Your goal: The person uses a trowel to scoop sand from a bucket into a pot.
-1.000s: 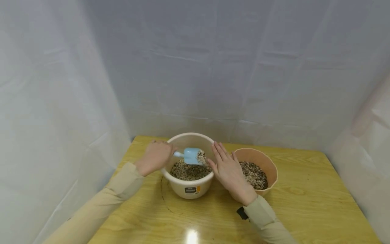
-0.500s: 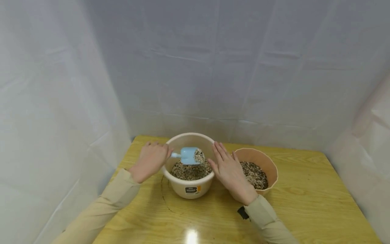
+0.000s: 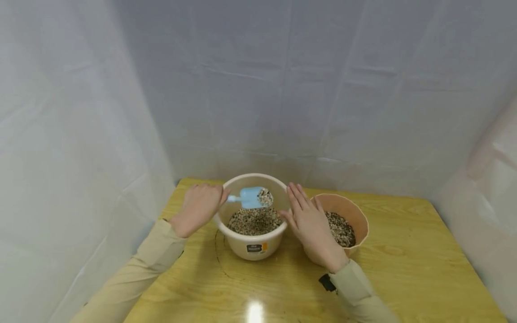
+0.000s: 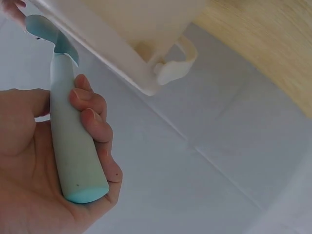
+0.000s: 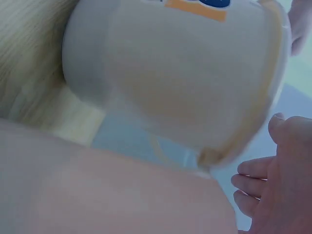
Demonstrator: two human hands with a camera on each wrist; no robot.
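The left hand [image 3: 200,207] grasps a light-blue plastic scoop [image 3: 251,198] loaded with mixed grain above the cream plastic bowl [image 3: 254,246]; the right hand [image 3: 310,226], grip released, rests against its rim.

Open worktop [image 3: 404,269] lies at 3 to 6 o'clock of the cream bowl [image 3: 254,244]. The tan bowl [image 3: 355,215] and right hand [image 3: 311,229] crowd its 3 o'clock side; white sheeting [image 3: 282,112] closes 12 o'clock.
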